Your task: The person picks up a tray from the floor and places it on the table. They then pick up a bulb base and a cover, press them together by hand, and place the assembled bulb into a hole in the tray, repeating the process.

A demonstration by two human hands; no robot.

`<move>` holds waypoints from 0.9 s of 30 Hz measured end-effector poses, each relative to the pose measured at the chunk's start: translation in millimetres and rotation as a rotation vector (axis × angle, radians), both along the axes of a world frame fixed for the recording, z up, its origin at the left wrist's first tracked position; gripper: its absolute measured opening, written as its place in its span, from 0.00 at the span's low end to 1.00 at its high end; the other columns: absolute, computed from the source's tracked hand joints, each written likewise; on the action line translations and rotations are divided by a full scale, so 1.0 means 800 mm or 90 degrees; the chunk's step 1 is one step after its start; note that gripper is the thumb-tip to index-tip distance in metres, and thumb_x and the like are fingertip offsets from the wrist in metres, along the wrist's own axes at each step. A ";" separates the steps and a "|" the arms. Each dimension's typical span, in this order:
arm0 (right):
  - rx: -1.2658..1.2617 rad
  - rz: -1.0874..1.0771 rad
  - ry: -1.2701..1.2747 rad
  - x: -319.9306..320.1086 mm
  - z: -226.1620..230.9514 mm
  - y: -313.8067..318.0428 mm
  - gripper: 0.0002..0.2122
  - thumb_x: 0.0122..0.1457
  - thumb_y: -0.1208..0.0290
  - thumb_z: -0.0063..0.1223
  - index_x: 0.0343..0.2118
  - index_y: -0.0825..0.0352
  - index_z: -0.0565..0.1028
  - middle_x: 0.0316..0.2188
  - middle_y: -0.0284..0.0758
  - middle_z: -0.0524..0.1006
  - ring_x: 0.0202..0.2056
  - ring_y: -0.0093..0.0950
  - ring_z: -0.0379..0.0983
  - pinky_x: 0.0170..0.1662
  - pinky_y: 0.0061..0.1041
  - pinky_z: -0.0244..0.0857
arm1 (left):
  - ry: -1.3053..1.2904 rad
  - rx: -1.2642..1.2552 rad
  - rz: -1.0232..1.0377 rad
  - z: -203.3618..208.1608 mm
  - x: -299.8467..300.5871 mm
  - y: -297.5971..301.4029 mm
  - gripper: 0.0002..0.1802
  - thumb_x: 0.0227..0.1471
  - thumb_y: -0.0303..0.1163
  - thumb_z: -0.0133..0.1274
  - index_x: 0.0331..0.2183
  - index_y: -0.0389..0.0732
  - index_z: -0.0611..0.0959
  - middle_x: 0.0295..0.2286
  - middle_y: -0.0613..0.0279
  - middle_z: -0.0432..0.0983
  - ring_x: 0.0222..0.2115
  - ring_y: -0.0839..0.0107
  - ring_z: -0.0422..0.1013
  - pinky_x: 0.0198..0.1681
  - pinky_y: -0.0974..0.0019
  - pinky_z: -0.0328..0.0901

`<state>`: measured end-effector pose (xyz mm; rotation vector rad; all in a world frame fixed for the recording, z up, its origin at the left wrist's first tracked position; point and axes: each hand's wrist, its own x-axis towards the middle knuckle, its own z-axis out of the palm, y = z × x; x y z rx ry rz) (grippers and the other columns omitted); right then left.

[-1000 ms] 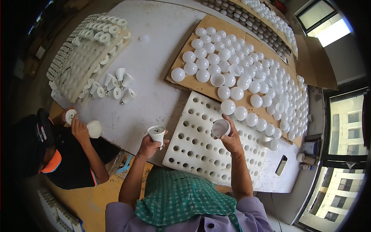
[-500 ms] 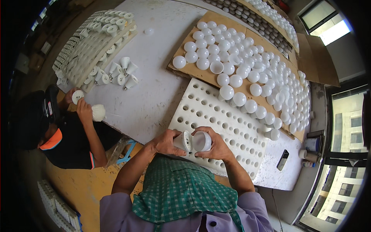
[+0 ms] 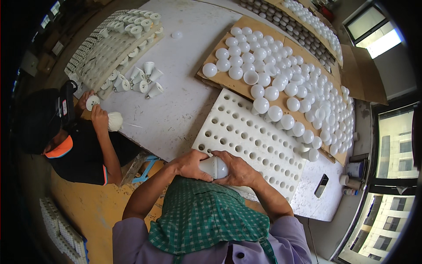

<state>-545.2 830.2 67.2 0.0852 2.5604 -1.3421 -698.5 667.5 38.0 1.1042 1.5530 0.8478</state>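
Observation:
My left hand (image 3: 190, 164) grips a white cone-shaped bulb base (image 3: 206, 165), lying on its side with its wide end to the right. Against that end, my right hand (image 3: 239, 170) holds a white frosted bulb cover (image 3: 220, 169). The two parts meet rim to rim, forming one bulb shape; whether the cover is fully seated I cannot tell. Both hands are closed, just above the near left edge of a white foam tray (image 3: 200, 139) with rows of round holes. Beyond it, many loose bulb covers (image 3: 271, 93) lie on a cardboard sheet (image 3: 247, 22).
At the left, a co-worker's hand (image 3: 100, 119) is beside a white bulb base (image 3: 92, 102) and a round whitish bundle (image 3: 115, 121). Several bases (image 3: 140, 86) lie near a filled tray (image 3: 99, 57). A phone (image 3: 321, 185) rests at the right of the table (image 3: 180, 105).
The base and cover were slightly apart, their open ends showing; now they are together. My right hand has shifted left and turned over the cover. The whole view has shifted slightly.

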 end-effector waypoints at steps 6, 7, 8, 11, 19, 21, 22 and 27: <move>0.011 -0.037 0.218 0.001 -0.011 -0.019 0.39 0.36 0.68 0.70 0.54 0.68 0.61 0.47 0.45 0.69 0.48 0.43 0.67 0.50 0.36 0.65 | -0.009 0.024 -0.003 -0.001 0.005 0.000 0.35 0.31 0.48 0.68 0.35 0.29 0.81 0.32 0.47 0.79 0.33 0.63 0.76 0.39 0.65 0.69; 0.017 -0.050 0.323 0.000 -0.010 -0.023 0.38 0.35 0.70 0.70 0.52 0.67 0.63 0.45 0.44 0.69 0.47 0.42 0.67 0.49 0.35 0.65 | 0.004 0.066 -0.008 -0.004 0.007 0.001 0.34 0.33 0.49 0.67 0.35 0.28 0.80 0.32 0.47 0.78 0.34 0.62 0.76 0.39 0.64 0.69; 0.016 -0.049 0.323 0.000 -0.012 -0.026 0.38 0.35 0.70 0.70 0.52 0.67 0.63 0.45 0.44 0.69 0.47 0.42 0.67 0.49 0.35 0.65 | 0.004 0.066 -0.007 -0.005 0.008 0.000 0.34 0.33 0.49 0.67 0.35 0.28 0.80 0.32 0.47 0.78 0.34 0.62 0.76 0.39 0.64 0.69; -0.028 -0.055 0.352 0.003 -0.018 -0.030 0.34 0.34 0.74 0.68 0.49 0.66 0.67 0.43 0.40 0.69 0.46 0.39 0.66 0.49 0.35 0.65 | -0.093 0.023 -0.003 0.020 0.012 0.004 0.34 0.37 0.51 0.63 0.36 0.28 0.80 0.32 0.45 0.78 0.35 0.61 0.76 0.40 0.64 0.68; -0.039 -0.068 0.393 0.000 -0.024 -0.030 0.28 0.33 0.77 0.65 0.44 0.65 0.71 0.41 0.38 0.70 0.44 0.37 0.68 0.47 0.33 0.66 | -0.052 0.008 -0.016 0.013 0.012 0.008 0.32 0.39 0.51 0.58 0.35 0.29 0.80 0.29 0.45 0.78 0.32 0.62 0.75 0.38 0.64 0.68; -0.042 -0.076 0.403 -0.002 -0.025 -0.030 0.28 0.33 0.77 0.65 0.44 0.66 0.71 0.41 0.38 0.70 0.44 0.37 0.68 0.46 0.33 0.66 | -0.061 0.007 -0.001 0.008 0.013 0.009 0.32 0.38 0.52 0.58 0.34 0.28 0.80 0.28 0.45 0.78 0.31 0.62 0.75 0.37 0.64 0.68; -0.045 -0.084 0.414 -0.003 -0.025 -0.030 0.28 0.33 0.78 0.64 0.44 0.66 0.71 0.41 0.38 0.70 0.43 0.37 0.68 0.46 0.33 0.67 | -0.068 0.007 0.014 0.006 0.013 0.009 0.32 0.38 0.52 0.59 0.32 0.28 0.80 0.27 0.45 0.78 0.31 0.63 0.75 0.36 0.64 0.68; -0.058 -0.084 0.420 -0.005 -0.032 -0.027 0.25 0.32 0.78 0.64 0.40 0.66 0.71 0.38 0.38 0.72 0.42 0.36 0.69 0.44 0.32 0.67 | -0.059 -0.041 0.026 0.016 0.013 0.017 0.31 0.35 0.52 0.58 0.28 0.28 0.80 0.23 0.49 0.77 0.27 0.65 0.73 0.32 0.65 0.67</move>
